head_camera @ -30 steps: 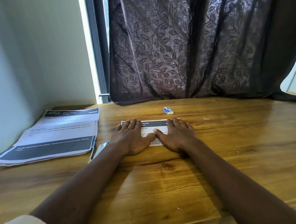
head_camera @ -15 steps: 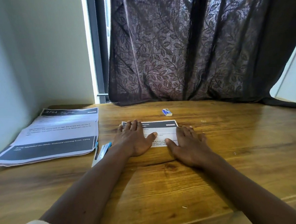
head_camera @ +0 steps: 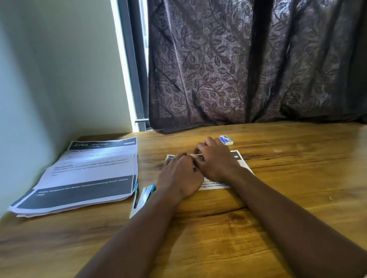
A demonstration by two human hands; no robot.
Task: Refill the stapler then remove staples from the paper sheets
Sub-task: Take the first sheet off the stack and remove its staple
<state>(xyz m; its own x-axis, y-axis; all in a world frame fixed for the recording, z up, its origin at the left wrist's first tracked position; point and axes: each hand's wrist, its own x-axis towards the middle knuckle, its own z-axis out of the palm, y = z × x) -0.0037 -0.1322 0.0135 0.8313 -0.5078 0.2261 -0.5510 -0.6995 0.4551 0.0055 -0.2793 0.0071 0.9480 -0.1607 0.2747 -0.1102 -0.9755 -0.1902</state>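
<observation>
At tabletop point(head_camera: 301, 185) centre, left hand point(head_camera: 179, 176) and right hand point(head_camera: 216, 160) meet over the far edge of the thin printed paper sheet point(head_camera: 241, 162), fingers curled. Pinching sheet or staple: cannot tell (blur). Risk: an upward pull could tear the flimsy paper, and a sharp wire end could prick a fingertip. Blue-trimmed metal stapler point(head_camera: 144, 194) lies beside the left wrist. Small staple box point(head_camera: 226, 140) sits just beyond the right hand.

You've got a dk purple-brown curtain point(head_camera: 259, 57) w/ leaf pattern, honey-brown wood-grain table point(head_camera: 206, 235), white sheets point(head_camera: 89, 167) w/ black bands, blue & silver stapler point(head_camera: 142, 197), blue-white staple box point(head_camera: 226, 139).
</observation>
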